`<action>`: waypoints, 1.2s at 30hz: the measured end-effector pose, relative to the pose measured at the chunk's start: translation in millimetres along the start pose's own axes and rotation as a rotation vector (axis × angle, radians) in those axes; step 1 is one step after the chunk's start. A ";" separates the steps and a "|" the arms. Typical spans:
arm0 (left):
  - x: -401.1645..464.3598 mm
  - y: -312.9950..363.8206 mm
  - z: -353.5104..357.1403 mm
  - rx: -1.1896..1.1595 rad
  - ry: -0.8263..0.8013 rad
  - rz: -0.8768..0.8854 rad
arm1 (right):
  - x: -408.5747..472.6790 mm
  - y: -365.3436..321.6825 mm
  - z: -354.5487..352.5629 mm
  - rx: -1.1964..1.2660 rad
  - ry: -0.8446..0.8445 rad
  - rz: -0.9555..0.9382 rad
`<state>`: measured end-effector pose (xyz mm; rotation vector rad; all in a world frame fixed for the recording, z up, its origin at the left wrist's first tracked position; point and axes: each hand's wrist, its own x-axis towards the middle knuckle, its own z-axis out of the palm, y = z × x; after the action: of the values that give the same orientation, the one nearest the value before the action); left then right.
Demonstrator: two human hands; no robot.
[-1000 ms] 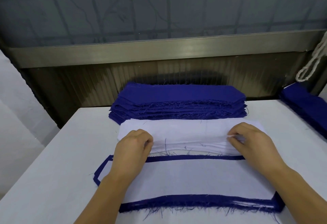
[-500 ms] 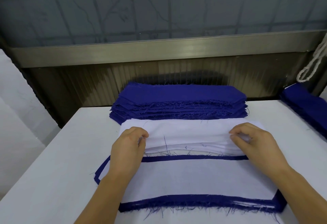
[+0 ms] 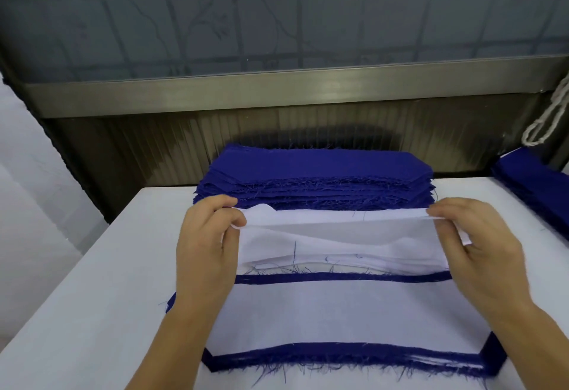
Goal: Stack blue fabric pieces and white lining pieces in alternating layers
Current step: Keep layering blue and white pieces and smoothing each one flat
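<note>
Both hands have risen off the white pile since the earlier frames, lifting one lining sheet (image 3: 335,229) clear by its two far corners; before, they were pressed low, working at its edge. Left hand (image 3: 209,241) pinches the left corner between thumb and fingers; right hand (image 3: 480,244) pinches the right corner likewise, hands well apart, sheet stretched between them and sagging over the white lining pile (image 3: 338,261). Table (image 3: 92,297) carries three work zones front to back: the alternating stack (image 3: 338,312) nearest, topped by white with blue borders showing on all sides; the lining pile just behind it; the blue fabric pile (image 3: 320,174) at the far edge, still thick. Judgement: task early to middle, many blue pieces left. As the near stack already shows white on top, a blue piece would seem due first, so where this sheet goes is unclear. Second blue bundle (image 3: 529,180) lies at the right edge; a white cord (image 3: 548,121) hangs above it. Nothing blocks the path; loose blue threads fringe the edges.
</note>
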<state>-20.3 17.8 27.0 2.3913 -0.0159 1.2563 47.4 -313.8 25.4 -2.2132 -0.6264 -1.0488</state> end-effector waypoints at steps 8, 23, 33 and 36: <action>8.6 -0.1 -41.4 -0.338 -0.375 -0.341 | 13.0 -4.2 -30.0 0.419 -0.450 0.563; 4.2 -11.2 -39.4 -0.171 -0.355 -0.332 | -0.1 -10.1 -20.1 0.185 -0.225 0.296; -42.6 -25.2 -57.2 -0.189 -0.804 -0.072 | -59.6 6.8 -39.2 0.071 -0.502 -0.124; -42.0 -24.6 -55.6 -0.159 -0.843 -0.106 | -59.2 1.7 -40.7 0.070 -0.536 -0.094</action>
<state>-83.3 53.5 12.2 2.5487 -0.2270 0.1272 -6.7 -352.3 -2.2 -2.4279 -0.9846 -0.4541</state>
